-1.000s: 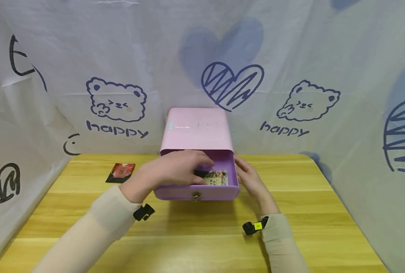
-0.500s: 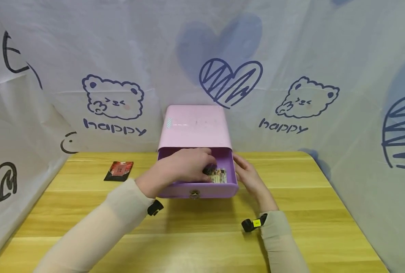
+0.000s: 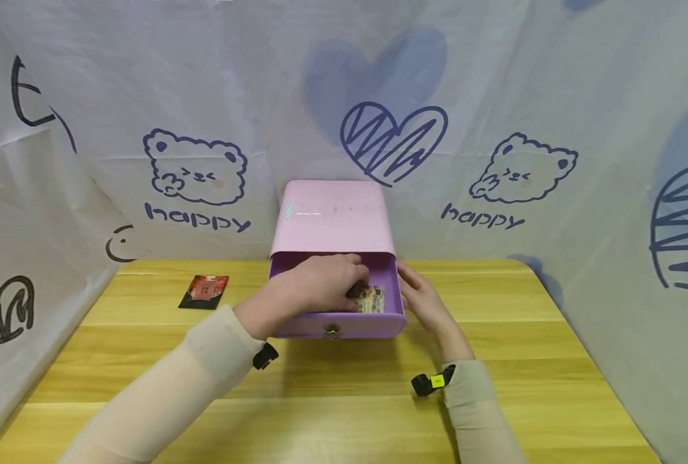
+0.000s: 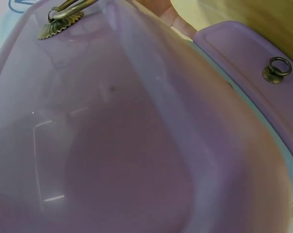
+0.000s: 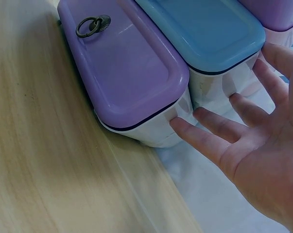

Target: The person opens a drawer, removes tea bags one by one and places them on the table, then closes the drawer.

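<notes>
A pink cabinet (image 3: 334, 216) stands at the table's back with its top purple drawer (image 3: 349, 325) pulled out. Inside the drawer lies a flat printed packet (image 3: 371, 300) with a pale yellow label and a dark end. My left hand (image 3: 329, 280) reaches in from the left, its thumb and curled fingers pinching the packet's dark end, which they mostly hide. The drawer's front fills the left wrist view, hiding that hand there. My right hand (image 5: 263, 141) holds its fingers spread along the cabinet's right side, fingertips at the white walls near a blue drawer (image 5: 209, 34).
A black and red packet (image 3: 204, 292) lies on the wooden table (image 3: 344, 412) left of the cabinet. A lower purple drawer (image 5: 127, 63) with a brass ring is closed. A printed curtain (image 3: 297, 116) hangs close behind.
My left hand has moved right and deeper into the drawer, and its fingers have closed over the packet's dark end. The right hand stays at the cabinet's side.
</notes>
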Motion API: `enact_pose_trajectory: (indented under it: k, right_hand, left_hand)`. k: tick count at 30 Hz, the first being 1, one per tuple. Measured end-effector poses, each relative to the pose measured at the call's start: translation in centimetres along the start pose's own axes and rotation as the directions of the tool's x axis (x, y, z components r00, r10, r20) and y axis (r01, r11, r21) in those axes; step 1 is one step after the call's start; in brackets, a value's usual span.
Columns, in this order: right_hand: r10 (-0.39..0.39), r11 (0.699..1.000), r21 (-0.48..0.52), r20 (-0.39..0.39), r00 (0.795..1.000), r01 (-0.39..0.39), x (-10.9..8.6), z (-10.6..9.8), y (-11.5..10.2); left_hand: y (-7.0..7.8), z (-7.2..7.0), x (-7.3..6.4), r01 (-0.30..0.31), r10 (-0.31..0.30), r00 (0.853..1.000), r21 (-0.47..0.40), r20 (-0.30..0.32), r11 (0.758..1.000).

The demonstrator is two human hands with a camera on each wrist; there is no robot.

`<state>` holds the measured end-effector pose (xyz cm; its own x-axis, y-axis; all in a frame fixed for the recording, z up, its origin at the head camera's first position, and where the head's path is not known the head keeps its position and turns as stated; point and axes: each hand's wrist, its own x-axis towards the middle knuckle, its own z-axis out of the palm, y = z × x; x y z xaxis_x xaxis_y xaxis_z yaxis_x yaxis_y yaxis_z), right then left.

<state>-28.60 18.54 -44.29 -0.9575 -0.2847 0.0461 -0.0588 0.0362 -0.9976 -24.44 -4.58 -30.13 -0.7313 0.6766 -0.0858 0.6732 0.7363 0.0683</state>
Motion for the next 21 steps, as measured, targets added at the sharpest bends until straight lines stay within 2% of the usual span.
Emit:
enact_pose_trajectory:
  k: [10,15,21]
  right_hand:
    - [0.008,1.000,-0.003,-0.004,1.000,-0.008,0.1,0.0,0.1]
    - [0.004,1.000,-0.006,-0.001,1.000,-0.004,0.2,0.0,0.1]
    - [0.004,1.000,0.010,-0.001,1.000,-0.004,0.2,0.0,0.1]
  left_hand:
    - [-0.3,-0.2,-0.5,-0.005,0.003,1.000,-0.088,-0.022,0.996]
    - [-0.8,-0.4,-1.0,-0.031,0.024,0.999,-0.178,-0.042,0.984]
    - [-1.4,-0.7,-1.6,-0.037,0.019,0.997,-0.241,-0.076,0.970]
